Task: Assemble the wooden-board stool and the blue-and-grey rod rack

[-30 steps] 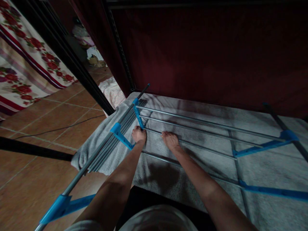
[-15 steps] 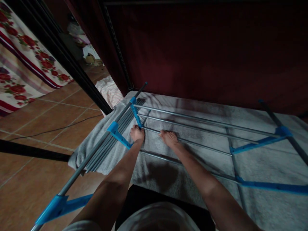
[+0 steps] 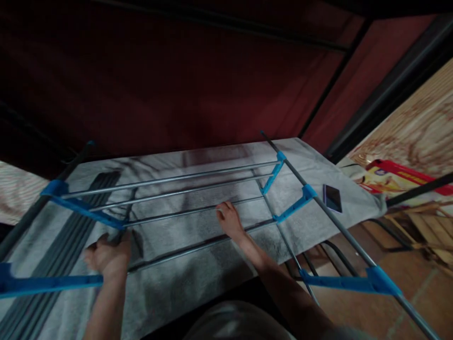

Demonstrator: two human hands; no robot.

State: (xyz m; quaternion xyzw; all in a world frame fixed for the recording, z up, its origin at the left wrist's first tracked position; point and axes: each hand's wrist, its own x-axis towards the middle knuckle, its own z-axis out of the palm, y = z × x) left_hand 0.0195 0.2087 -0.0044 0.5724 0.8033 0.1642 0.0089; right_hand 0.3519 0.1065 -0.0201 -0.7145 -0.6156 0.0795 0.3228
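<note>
A rack of thin metal rods (image 3: 177,180) and blue plastic brackets stands over a grey cloth (image 3: 170,293) in front of me. At its left side my left hand (image 3: 111,252) is closed around a grey pole just below a blue bracket (image 3: 88,210). My right hand (image 3: 230,219) is at a lower metal rod (image 3: 191,211), past its middle toward the right side. Its fingers are curled; whether they wrap the rod is hard to tell. Blue brackets (image 3: 292,208) join the rods' far ends to the right-hand poles.
Several loose grey tubes (image 3: 60,250) lie side by side on the cloth at the left. A phone (image 3: 331,198) rests beyond the right-hand pole. Past the cloth's right edge are a red and yellow package (image 3: 396,182) and a wooden item (image 3: 421,231). A dark red curtain (image 3: 177,94) hangs behind.
My view has swung to the right, bringing the phone and package into sight. My right hand has moved right along the rack, away from my left hand, which stays at the left bracket.
</note>
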